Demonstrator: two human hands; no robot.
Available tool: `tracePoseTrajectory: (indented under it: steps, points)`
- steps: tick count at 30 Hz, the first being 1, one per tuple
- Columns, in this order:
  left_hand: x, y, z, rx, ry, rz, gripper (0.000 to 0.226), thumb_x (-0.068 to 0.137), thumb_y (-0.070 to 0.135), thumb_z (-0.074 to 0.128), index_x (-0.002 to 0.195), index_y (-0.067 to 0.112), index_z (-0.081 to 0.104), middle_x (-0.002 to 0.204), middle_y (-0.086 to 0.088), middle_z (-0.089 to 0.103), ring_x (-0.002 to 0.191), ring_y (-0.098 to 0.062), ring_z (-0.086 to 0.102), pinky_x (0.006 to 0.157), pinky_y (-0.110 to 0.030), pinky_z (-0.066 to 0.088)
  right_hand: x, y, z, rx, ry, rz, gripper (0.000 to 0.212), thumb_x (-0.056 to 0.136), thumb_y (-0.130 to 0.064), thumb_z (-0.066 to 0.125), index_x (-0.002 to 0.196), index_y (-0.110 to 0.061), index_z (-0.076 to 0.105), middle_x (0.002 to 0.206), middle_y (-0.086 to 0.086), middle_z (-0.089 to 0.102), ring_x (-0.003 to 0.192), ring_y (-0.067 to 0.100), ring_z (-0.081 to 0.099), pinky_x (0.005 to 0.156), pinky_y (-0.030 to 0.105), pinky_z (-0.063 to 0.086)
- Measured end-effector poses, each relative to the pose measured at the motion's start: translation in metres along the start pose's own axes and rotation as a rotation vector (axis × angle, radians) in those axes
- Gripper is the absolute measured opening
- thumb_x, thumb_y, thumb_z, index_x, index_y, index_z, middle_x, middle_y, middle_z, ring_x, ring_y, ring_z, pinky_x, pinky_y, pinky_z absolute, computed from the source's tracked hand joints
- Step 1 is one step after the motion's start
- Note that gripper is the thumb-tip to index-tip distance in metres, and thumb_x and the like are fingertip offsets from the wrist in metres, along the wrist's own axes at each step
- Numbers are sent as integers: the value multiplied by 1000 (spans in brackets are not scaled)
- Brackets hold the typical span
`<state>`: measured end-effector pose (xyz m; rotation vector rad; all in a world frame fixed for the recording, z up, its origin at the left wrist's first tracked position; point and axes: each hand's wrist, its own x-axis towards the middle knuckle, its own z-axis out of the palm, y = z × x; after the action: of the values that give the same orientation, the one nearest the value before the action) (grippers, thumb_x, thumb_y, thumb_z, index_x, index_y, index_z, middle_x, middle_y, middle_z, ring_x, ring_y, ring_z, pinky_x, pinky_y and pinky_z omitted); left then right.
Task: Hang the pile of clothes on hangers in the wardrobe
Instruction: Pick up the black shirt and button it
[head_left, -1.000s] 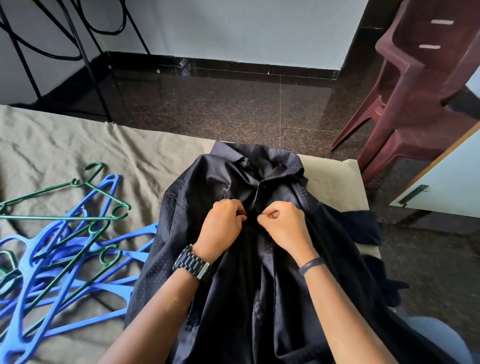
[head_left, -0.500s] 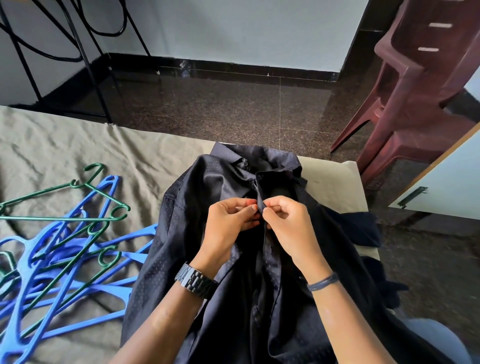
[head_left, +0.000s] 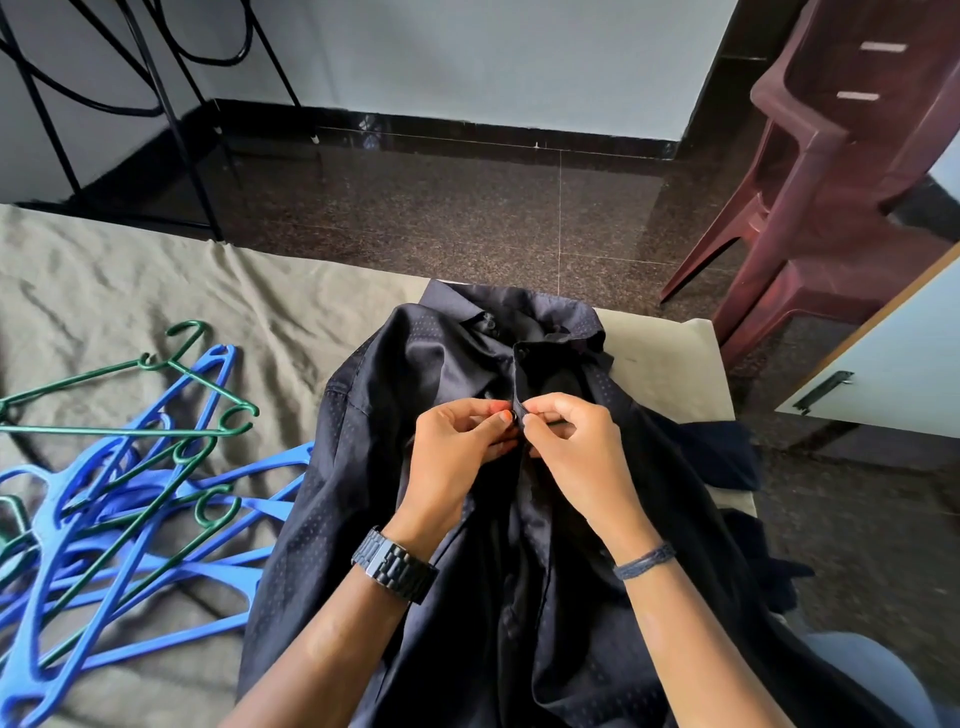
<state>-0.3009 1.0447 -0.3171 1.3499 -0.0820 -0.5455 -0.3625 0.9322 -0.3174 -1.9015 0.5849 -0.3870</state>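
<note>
Hands meet at the front placket of a dark navy dotted button-up shirt (head_left: 363, 467), which lies spread with its collar toward the far edge of an olive-grey wrinkled bed sheet (head_left: 130, 312). The left hand (head_left: 457, 462), with a black metal link wristwatch (head_left: 396, 564) on its wrist, pinches the left edge of the placket between thumb and curled fingers, and a small dark button (head_left: 511, 414) shows at its thumb tip. The right hand (head_left: 576, 452), with a thin dark thread wristband (head_left: 644, 561) on its wrist, pinches the right edge of the placket just beside it, fingertips of both hands nearly touching. Both grips are narrow and closed on the cloth. Above the hands the shirt front gapes open below the collar.

Left of the shirt, a tangled pile of blue plastic hangers (head_left: 78, 519) lies on the sheet, with thin green wire hangers (head_left: 156, 405) across it; the nearest blue arms reach under the shirt's left side. Right of the shirt, more dark folded clothes (head_left: 722, 457) sit at the bed's right edge. On the dark speckled stone floor (head_left: 441, 218) beyond stand stacked maroon plastic chairs (head_left: 831, 182) at far right and a black metal wire stand (head_left: 156, 104) at far left. A pale blue cabinet door with a metal handle (head_left: 893, 384) shows at the right.
</note>
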Motion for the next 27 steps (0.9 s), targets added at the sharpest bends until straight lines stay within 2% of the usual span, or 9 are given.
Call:
tracePoseTrajectory:
  steps: [4, 9, 12, 15, 18, 20, 23, 25, 27]
  points:
    - [0, -1, 1, 41, 75, 25, 7, 83, -2, 68, 86, 5, 68, 75, -13, 72, 69, -20, 71, 65, -24, 57, 1, 0, 0, 128, -42, 61, 18, 95, -13, 55, 96, -8, 73, 82, 1, 71, 74, 11, 70, 66, 28, 59]
    - [2, -9, 0, 248, 106, 109, 10, 81, 11, 74, 86, 18, 70, 75, -5, 74, 77, -21, 71, 78, -36, 56, 1, 0, 0, 110, -34, 40, 8, 87, -6, 64, 91, -8, 71, 78, 6, 68, 71, 13, 71, 62, 29, 60]
    - [0, -9, 2, 182, 91, 78, 8, 87, 10, 67, 92, 16, 69, 75, -7, 74, 74, -20, 68, 69, -30, 53, 1, 0, 0, 25, -26, -6, 5, 85, -10, 69, 89, -11, 70, 74, 1, 67, 65, 11, 69, 60, 26, 59]
    - [-3, -7, 3, 123, 68, 56, 14, 86, 13, 68, 100, 9, 66, 76, -8, 74, 72, -17, 70, 61, -19, 50, -1, -1, 1, 6, -39, -19, 5, 84, -14, 71, 89, -13, 69, 73, -1, 66, 66, 11, 68, 61, 26, 59]
    - [-2, -5, 2, 70, 75, 40, 11, 86, 8, 68, 97, 7, 66, 75, -9, 73, 70, -14, 68, 58, -17, 49, -3, -2, 1, 60, -31, -9, 7, 85, -11, 71, 92, -10, 70, 78, 1, 67, 71, 11, 69, 62, 26, 60]
    - [0, -4, 0, 89, 75, 33, 10, 86, 7, 67, 96, 8, 65, 75, -9, 73, 71, -16, 67, 63, -22, 51, -3, -2, 0, 108, -38, 13, 7, 84, -10, 71, 91, -8, 71, 80, 2, 68, 73, 12, 70, 64, 27, 59]
    - [5, -3, -2, 26, 49, -34, 15, 87, 2, 65, 99, 7, 59, 75, -8, 72, 74, -21, 67, 72, -32, 52, -1, -2, -3, 185, -66, 69, 3, 85, -9, 69, 87, -8, 71, 80, 3, 68, 73, 15, 70, 65, 30, 60]
    - [8, -2, -1, -131, 15, -122, 16, 88, -3, 59, 97, 9, 56, 72, -4, 69, 69, -16, 64, 67, -27, 51, 1, -6, -5, 291, -118, 140, 5, 88, -6, 65, 85, -6, 69, 79, 4, 65, 70, 15, 67, 64, 30, 59]
    - [10, -2, 0, -280, -20, -175, 17, 90, -5, 55, 94, 12, 54, 72, -4, 67, 66, -13, 61, 64, -24, 51, 5, -11, -6, 540, -173, 289, 8, 90, -4, 61, 83, -6, 66, 78, 6, 61, 67, 13, 61, 59, 26, 55]
